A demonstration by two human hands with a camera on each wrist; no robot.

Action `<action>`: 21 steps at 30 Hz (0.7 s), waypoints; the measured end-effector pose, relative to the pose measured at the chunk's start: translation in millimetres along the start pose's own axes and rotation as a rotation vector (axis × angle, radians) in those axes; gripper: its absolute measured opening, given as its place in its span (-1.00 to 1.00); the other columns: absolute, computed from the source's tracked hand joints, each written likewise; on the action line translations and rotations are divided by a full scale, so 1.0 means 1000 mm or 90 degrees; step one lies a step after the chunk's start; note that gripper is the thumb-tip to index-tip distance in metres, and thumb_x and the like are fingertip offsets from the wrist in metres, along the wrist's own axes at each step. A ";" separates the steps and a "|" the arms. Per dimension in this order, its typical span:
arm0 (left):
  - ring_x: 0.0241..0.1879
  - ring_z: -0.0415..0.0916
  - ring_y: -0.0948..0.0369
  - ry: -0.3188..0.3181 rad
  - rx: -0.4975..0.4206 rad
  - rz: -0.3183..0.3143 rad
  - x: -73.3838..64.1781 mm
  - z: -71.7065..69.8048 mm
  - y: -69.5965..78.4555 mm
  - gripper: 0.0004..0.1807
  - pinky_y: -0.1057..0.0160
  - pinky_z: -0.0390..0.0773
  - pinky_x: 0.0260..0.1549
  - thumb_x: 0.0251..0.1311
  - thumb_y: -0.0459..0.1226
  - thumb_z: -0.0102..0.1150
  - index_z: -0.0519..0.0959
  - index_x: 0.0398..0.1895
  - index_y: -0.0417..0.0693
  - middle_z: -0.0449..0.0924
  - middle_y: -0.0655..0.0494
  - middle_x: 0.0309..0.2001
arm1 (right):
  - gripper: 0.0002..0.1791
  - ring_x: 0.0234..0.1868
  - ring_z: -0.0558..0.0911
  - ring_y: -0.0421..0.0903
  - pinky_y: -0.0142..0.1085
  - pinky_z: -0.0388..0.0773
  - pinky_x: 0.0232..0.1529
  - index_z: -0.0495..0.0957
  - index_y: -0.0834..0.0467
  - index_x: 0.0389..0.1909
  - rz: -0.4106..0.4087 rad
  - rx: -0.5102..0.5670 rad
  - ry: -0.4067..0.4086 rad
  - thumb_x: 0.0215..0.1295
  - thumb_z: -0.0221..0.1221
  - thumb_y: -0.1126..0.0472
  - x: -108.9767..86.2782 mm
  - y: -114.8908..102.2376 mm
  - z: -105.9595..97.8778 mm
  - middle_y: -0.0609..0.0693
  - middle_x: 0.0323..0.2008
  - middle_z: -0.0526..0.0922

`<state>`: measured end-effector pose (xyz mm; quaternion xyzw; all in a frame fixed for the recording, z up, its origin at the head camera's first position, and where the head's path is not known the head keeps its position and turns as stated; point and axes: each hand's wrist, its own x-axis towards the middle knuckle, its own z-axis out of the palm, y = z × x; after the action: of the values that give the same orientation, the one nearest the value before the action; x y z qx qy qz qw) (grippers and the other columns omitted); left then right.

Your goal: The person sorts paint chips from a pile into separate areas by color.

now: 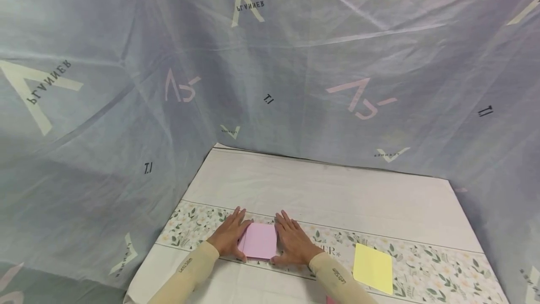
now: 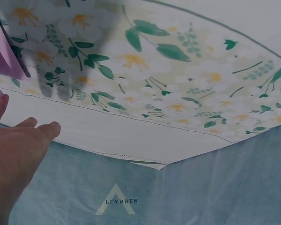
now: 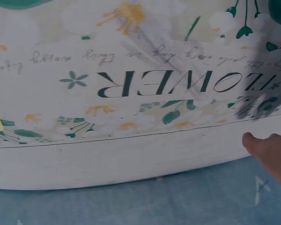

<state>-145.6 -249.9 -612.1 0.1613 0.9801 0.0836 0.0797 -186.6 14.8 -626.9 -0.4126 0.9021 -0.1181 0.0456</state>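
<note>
A pale pink square (image 1: 260,241) lies on the table between both hands. It looks like a small stack of cards or paper, with an offset layer along its left side and a darker near edge. My left hand (image 1: 228,237) rests at its left side, thumb by the near corner and fingers pointing away. On the opposite side my right hand (image 1: 294,243) lies with extended fingers near the far right corner and its thumb low by the near one. Part of the pink square (image 2: 4,51) shows in the left wrist view, above the left hand (image 2: 23,154).
A yellow square sheet (image 1: 373,269) with rounded corners lies right of the right forearm. A sliver of a reddish-pink thing (image 1: 331,300) shows at the bottom edge. The white table cover (image 1: 329,182) has a floral band. Grey-blue printed cloth (image 1: 270,69) hangs behind and at the sides.
</note>
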 end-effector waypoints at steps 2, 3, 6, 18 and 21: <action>0.56 -0.18 -0.17 -0.001 0.001 0.000 -0.002 0.000 -0.001 0.27 -0.10 0.03 0.50 -0.48 0.19 0.64 0.32 0.44 -0.09 -0.01 -0.25 0.56 | 0.20 0.59 -0.07 0.16 0.11 0.19 0.46 0.23 0.28 0.45 -0.002 -0.002 -0.001 0.02 0.13 -0.56 0.001 -0.001 0.000 0.21 0.56 0.05; 0.56 -0.17 -0.17 -0.002 0.000 0.001 -0.002 -0.001 -0.002 0.27 -0.10 0.03 0.50 -0.47 0.19 0.64 0.32 0.44 -0.09 -0.01 -0.25 0.55 | 0.20 0.59 -0.07 0.16 0.11 0.19 0.46 0.23 0.29 0.44 -0.004 -0.004 -0.001 0.02 0.14 -0.55 0.001 -0.002 0.000 0.21 0.55 0.05; 0.56 -0.15 -0.18 0.003 0.005 0.004 -0.003 -0.001 -0.005 0.25 -0.13 0.08 0.48 -0.45 0.19 0.64 0.33 0.43 -0.09 0.01 -0.25 0.55 | 0.18 0.58 -0.04 0.18 0.12 0.21 0.45 0.26 0.30 0.42 -0.011 -0.003 0.008 0.01 0.17 -0.53 0.003 -0.003 0.001 0.22 0.54 0.08; 0.56 -0.14 -0.19 -0.007 0.005 -0.016 -0.006 -0.004 -0.011 0.22 -0.13 0.09 0.47 -0.46 0.16 0.66 0.36 0.40 -0.09 0.05 -0.27 0.53 | 0.11 0.57 0.03 0.19 0.09 0.28 0.42 0.34 0.27 0.34 -0.024 -0.016 0.026 -0.01 0.22 -0.52 0.013 -0.008 0.008 0.23 0.50 0.17; 0.56 -0.13 -0.18 -0.011 0.008 -0.023 -0.007 -0.003 -0.011 0.23 -0.12 0.10 0.47 -0.46 0.17 0.66 0.36 0.40 -0.09 0.05 -0.25 0.53 | 0.12 0.57 0.03 0.19 0.09 0.27 0.42 0.34 0.27 0.34 -0.022 -0.021 0.025 -0.01 0.23 -0.51 0.014 -0.009 0.009 0.23 0.50 0.18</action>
<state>-142.7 -263.3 -610.3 0.1449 0.9826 0.0750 0.0884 -187.5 -3.6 -633.4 -0.4268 0.8972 -0.1120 0.0192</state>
